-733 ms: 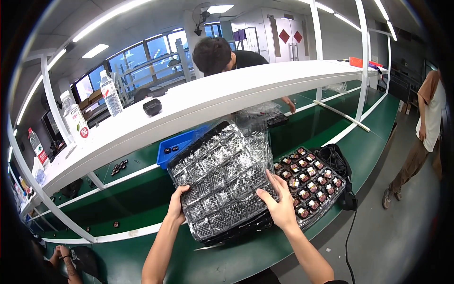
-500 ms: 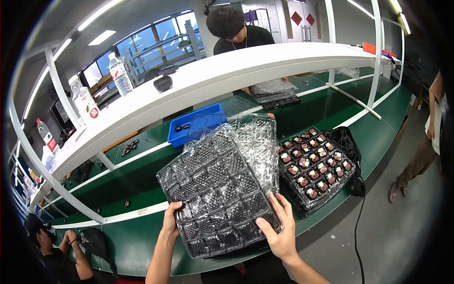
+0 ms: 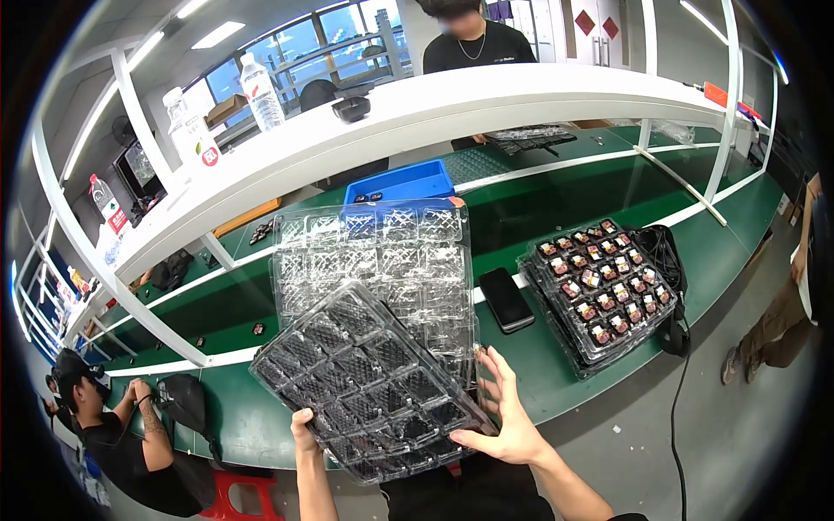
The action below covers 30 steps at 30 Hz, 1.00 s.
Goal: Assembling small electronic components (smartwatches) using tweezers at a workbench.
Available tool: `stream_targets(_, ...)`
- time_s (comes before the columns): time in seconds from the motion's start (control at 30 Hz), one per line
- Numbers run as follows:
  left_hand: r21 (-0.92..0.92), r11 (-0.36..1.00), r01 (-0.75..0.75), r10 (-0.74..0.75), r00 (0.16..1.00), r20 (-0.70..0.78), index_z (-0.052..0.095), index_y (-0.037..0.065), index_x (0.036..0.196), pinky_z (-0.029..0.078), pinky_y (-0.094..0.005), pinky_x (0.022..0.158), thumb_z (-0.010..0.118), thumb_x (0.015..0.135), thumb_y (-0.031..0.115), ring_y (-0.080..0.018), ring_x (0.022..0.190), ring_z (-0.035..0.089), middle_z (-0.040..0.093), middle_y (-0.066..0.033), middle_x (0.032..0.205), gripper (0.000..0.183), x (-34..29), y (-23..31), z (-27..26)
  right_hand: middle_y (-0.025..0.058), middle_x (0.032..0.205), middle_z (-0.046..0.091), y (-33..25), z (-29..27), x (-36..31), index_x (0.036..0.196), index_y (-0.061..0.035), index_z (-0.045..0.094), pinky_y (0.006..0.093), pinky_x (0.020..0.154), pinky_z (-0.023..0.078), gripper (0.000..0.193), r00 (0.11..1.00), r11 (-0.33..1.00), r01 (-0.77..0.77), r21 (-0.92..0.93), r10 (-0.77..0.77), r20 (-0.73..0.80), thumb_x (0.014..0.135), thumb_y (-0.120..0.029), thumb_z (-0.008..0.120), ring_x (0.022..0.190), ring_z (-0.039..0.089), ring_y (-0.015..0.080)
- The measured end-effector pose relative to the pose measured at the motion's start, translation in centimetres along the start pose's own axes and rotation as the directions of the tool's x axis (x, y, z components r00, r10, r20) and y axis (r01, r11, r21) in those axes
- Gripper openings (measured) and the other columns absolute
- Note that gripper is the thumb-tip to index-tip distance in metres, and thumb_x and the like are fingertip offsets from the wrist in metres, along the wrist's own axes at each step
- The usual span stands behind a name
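A black plastic blister tray (image 3: 365, 382) with square pockets is tilted in front of me, between my two hands. Its lower left edge is in my left hand (image 3: 306, 434), thumb on top. My right hand (image 3: 504, 417) holds its right edge, thumb on the face and fingers raised partly behind. More than one layer shows along that edge. Behind it a clear blister tray (image 3: 373, 252) is partly covered; a small orange mark sits at its far right corner. What supports the clear tray is hidden.
A black smartphone (image 3: 506, 300) lies right of the trays on the green table (image 3: 556, 382). Farther right, stacked trays hold small dark parts (image 3: 599, 280), beside a black cable (image 3: 665, 260). Beyond are a blue bin (image 3: 400, 181), a white shelf with bottles (image 3: 261, 91), and co-workers.
The black tray has come lower and tipped, uncovering more of the clear tray behind it. The smartphone now shows beside them. My head view has shifted. Both hands keep hold of the black tray.
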<state>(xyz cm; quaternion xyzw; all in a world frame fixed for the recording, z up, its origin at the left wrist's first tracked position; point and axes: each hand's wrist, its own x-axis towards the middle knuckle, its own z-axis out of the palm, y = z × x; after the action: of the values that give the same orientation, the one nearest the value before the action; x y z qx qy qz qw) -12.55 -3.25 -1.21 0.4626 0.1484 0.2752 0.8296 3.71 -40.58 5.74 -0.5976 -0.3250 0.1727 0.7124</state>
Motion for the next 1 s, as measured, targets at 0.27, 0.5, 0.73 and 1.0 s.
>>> stream_targets(0.27,0.102,0.986,-0.134,0.134,0.991,0.002,0.058,-0.004,0.15,0.066,-0.0487,0.096,0.084,0.071,0.039,-0.035,0.113,0.076,0.073,-0.0185,0.133,0.094,-1.5,0.0,-3.6,0.0343,0.184,0.001,-0.2,-0.5,2.6,0.178,-0.0217,-0.025,0.0703,0.132,0.024,0.158,0.962,0.98,-0.2,0.018,0.193,0.192,0.077,-0.02,0.097,0.171,0.01,0.0535)
stream_targets(0.5,0.256,0.928,-0.273,0.297,0.953,-0.063,0.057,0.004,0.149,0.063,-0.0445,0.092,0.095,0.062,0.033,-0.0274,0.107,0.072,0.069,-0.0093,0.125,0.099,-2.4,1.7,-4.7,0.0216,0.187,-0.018,0.6,-1.0,4.0,0.175,-0.0126,-0.03,0.0607,0.139,0.012,0.156,0.949,0.998,0.031,-0.06,-0.011,0.315,0.075,-0.013,0.09,0.175,-0.004,0.044)
stream_targets(0.73,0.265,0.893,-0.365,0.382,0.924,-0.017,0.075,-0.002,0.11,0.06,-0.0357,0.084,0.092,0.063,0.024,-0.0219,0.092,0.072,0.076,-0.0072,0.102,0.056,-0.2,4.3,-0.1,0.0242,0.185,-0.022,1.2,-1.9,7.2,0.166,-0.0044,-0.043,0.0534,0.14,0.008,0.161,0.942,0.995,-0.081,0.058,0.058,0.332,0.071,-0.006,0.087,0.174,-0.007,0.0432)
stream_targets(1.0,0.314,0.909,-0.274,0.292,0.957,-0.009,0.075,-0.002,0.123,0.061,-0.0371,0.088,0.087,0.057,0.01,-0.0213,0.099,0.073,0.077,-0.0069,0.112,0.067,0.1,4.1,-0.6,0.0285,0.185,-0.011,2.9,-2.4,7.9,0.173,-0.0078,-0.034,0.0558,0.14,0.006,0.172,0.926,0.999,-0.044,0.001,0.041,0.375,0.069,-0.015,0.104,0.174,-0.003,0.0443)
